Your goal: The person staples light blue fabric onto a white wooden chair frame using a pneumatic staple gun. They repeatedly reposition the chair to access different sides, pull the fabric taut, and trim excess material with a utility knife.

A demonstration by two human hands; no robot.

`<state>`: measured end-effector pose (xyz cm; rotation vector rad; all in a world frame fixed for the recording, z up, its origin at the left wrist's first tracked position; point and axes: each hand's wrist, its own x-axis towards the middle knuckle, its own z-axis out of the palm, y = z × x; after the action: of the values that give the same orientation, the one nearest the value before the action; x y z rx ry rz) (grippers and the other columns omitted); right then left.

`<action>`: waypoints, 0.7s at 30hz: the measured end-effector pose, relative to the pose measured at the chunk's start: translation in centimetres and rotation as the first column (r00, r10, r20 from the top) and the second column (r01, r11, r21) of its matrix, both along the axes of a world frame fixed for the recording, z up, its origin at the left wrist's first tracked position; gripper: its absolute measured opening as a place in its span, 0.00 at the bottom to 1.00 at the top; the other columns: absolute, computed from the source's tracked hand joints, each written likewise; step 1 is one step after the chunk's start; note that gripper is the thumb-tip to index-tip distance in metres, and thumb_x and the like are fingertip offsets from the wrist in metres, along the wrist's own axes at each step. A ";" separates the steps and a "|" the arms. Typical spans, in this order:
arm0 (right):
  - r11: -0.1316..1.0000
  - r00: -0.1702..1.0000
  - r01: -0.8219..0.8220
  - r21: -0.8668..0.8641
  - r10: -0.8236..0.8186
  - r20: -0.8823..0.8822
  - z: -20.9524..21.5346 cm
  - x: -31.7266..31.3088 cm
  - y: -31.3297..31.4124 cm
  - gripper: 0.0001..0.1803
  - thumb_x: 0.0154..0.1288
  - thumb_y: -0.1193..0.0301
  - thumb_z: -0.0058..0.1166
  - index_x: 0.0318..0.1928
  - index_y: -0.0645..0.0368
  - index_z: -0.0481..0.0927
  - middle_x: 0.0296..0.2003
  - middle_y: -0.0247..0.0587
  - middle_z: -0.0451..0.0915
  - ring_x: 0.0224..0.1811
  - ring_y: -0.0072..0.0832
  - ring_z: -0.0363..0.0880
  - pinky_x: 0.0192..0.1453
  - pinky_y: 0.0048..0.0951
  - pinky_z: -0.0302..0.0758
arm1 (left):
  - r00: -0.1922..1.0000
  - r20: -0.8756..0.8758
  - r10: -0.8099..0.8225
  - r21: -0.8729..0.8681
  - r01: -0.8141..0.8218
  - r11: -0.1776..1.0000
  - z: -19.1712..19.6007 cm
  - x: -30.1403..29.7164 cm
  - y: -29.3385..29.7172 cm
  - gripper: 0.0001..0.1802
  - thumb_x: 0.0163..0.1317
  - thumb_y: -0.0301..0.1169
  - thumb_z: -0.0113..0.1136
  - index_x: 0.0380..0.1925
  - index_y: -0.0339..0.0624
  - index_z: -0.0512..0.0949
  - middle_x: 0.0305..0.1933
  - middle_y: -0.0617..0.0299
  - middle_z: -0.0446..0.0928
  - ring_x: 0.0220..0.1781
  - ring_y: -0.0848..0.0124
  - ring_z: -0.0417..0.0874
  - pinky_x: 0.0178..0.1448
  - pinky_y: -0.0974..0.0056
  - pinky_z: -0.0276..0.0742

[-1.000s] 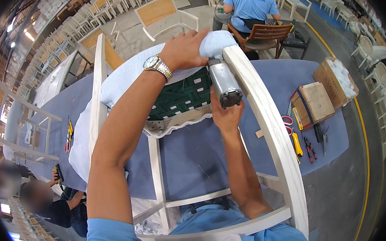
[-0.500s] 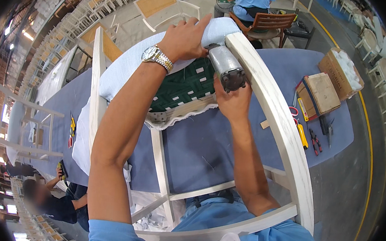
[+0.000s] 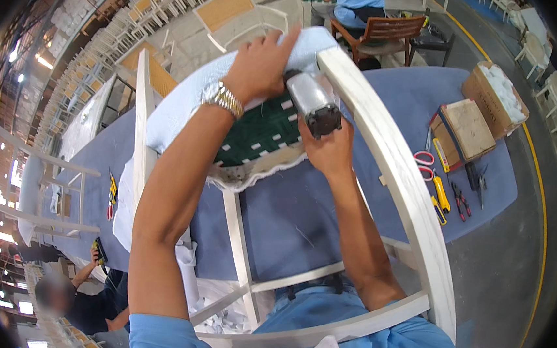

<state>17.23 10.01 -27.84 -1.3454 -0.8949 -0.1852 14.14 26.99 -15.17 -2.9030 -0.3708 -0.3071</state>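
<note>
An upholstered chair with a whitewashed wooden frame (image 3: 394, 160) lies tipped over on the table in front of me. Pale blue fabric (image 3: 190, 92) covers its padded seat, and dark green webbing (image 3: 265, 130) shows on the seat's underside. My left hand (image 3: 257, 68), a metal watch on its wrist, rests on the fabric at the seat's far edge, fingers stretched out. In my right hand (image 3: 327, 148) is a silver staple gun (image 3: 312, 97) with a black end cap. Its nose sits close to the left hand, at the seat edge by the frame; the exact contact point is hidden.
Blue-grey cloth covers the table (image 3: 288, 220). Scissors (image 3: 425, 161), yellow cutters (image 3: 442, 195) and pliers (image 3: 461, 203) lie right, near cardboard boxes (image 3: 468, 130). At lower left a co-worker (image 3: 89, 296) holds a tool; another person (image 3: 357, 2) sits beyond the table.
The staple gun and both hands have shifted slightly left along the seat edge. The view has shifted a little too. My left hand stays on the fabric.
</note>
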 end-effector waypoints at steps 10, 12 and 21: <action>0.968 0.968 0.237 0.081 -0.243 0.067 -1.0 0.3 1.2 0.12 0.61 0.76 0.66 0.45 0.64 0.85 0.40 0.51 0.87 0.41 0.49 0.88 0.48 0.41 0.81 | 0.998 -0.018 -0.063 -0.560 0.042 0.827 5.9 0.4 8.8 0.42 0.72 0.62 0.52 0.77 0.50 0.62 0.80 0.51 0.62 0.81 0.57 0.62 0.82 0.53 0.55; 0.964 0.955 0.262 0.050 -0.267 0.127 -0.9 0.5 1.2 0.12 0.61 0.76 0.66 0.45 0.64 0.85 0.40 0.51 0.87 0.42 0.49 0.88 0.49 0.42 0.81 | 0.994 -0.109 -0.024 -0.576 -0.043 0.816 5.1 0.6 8.8 0.46 0.70 0.67 0.49 0.77 0.49 0.63 0.78 0.46 0.63 0.81 0.56 0.62 0.81 0.52 0.56; 0.965 0.957 0.253 0.068 -0.260 0.130 -1.7 1.5 0.8 0.10 0.61 0.78 0.66 0.43 0.62 0.85 0.37 0.50 0.87 0.40 0.48 0.87 0.44 0.43 0.81 | 0.988 -0.043 -0.152 -0.339 0.129 0.932 1.6 -0.8 4.9 0.65 0.49 0.75 0.64 0.77 0.43 0.58 0.70 0.36 0.71 0.70 0.43 0.74 0.73 0.50 0.68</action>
<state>18.73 10.78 -29.50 -1.4114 -0.8217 -0.5045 13.29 31.87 -13.58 -3.2740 -0.2222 -0.1793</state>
